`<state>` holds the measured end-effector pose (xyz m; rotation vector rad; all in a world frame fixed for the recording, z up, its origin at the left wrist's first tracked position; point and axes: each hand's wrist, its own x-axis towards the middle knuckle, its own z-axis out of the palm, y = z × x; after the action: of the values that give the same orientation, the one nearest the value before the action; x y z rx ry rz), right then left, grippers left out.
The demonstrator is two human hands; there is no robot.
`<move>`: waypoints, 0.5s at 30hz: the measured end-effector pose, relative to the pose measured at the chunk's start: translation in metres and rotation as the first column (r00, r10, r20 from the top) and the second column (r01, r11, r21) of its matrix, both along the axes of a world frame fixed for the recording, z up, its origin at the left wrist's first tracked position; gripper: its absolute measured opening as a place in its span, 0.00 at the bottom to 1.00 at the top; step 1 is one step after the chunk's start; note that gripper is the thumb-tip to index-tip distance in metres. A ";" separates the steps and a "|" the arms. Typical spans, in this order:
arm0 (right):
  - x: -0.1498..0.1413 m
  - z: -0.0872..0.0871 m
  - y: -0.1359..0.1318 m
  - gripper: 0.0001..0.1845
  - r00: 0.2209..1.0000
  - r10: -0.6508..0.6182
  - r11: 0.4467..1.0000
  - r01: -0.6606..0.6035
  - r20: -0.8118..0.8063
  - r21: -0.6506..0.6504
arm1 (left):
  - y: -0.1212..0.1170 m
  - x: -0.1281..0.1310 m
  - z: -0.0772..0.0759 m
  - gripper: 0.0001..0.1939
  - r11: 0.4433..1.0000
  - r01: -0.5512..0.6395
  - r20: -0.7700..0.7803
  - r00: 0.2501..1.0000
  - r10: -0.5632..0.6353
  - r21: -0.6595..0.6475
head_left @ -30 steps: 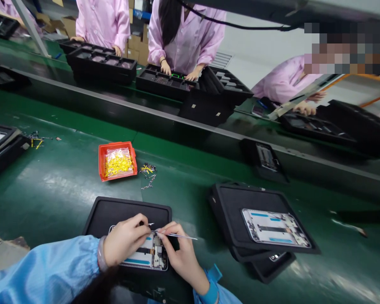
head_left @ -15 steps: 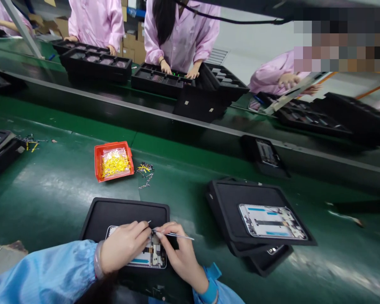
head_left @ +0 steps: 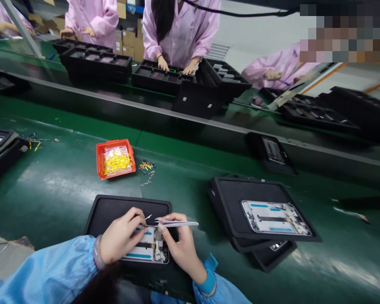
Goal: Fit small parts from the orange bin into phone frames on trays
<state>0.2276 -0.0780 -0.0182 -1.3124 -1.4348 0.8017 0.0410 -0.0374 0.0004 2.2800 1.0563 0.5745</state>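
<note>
In my right hand (head_left: 182, 245) is a pair of silver tweezers (head_left: 185, 223), pinched between thumb and fingers, the tips pointing left. My left hand (head_left: 122, 236) rests over an opened phone (head_left: 139, 256), fingers curled and thumb close to the fingertips; what they pinch is too small to make out. A short thin silver piece (head_left: 149, 216) shows beside those fingertips. The phone's inside faces up, with blue strips, a dark ribbon and a board at its right end. Under it lies a black tray (head_left: 106, 207), partly covered by my hands.
Ahead stands a red bin (head_left: 98, 162) of small yellow parts, with loose strips (head_left: 147, 165) beside it. To the right, stacked black trays (head_left: 227, 211) carry another opened phone (head_left: 276, 217). Beyond the rail, co-workers in pink work at black partitioned trays (head_left: 160, 80).
My left fingers have drawn slightly left, away from the tweezers, showing more of the phone. The tweezers look wider apart. The view has shifted a little; a co-worker's hand has lifted from a tray.
</note>
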 end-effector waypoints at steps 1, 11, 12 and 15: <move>0.000 0.001 0.001 0.06 1.000 0.010 1.000 -0.010 0.001 0.003 | 0.000 0.000 0.000 0.07 1.000 -0.009 0.009 1.000 0.009 0.003; -0.003 -0.003 0.003 0.04 0.998 0.063 0.998 -0.063 0.015 0.018 | 0.001 0.001 -0.001 0.07 1.000 -0.013 -0.013 1.000 0.013 -0.010; -0.003 -0.003 0.003 0.04 0.998 0.056 0.998 -0.057 0.020 0.029 | 0.001 0.001 -0.002 0.07 1.000 -0.012 -0.014 1.000 0.012 -0.007; -0.003 0.001 0.003 0.03 0.999 0.029 0.998 -0.031 0.035 0.058 | 0.001 0.000 -0.003 0.08 1.000 -0.002 -0.010 1.000 0.002 0.028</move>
<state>0.2245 -0.0752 -0.0176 -1.2688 -1.4974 0.7548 0.0406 -0.0364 -0.0024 2.3082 1.0619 0.5825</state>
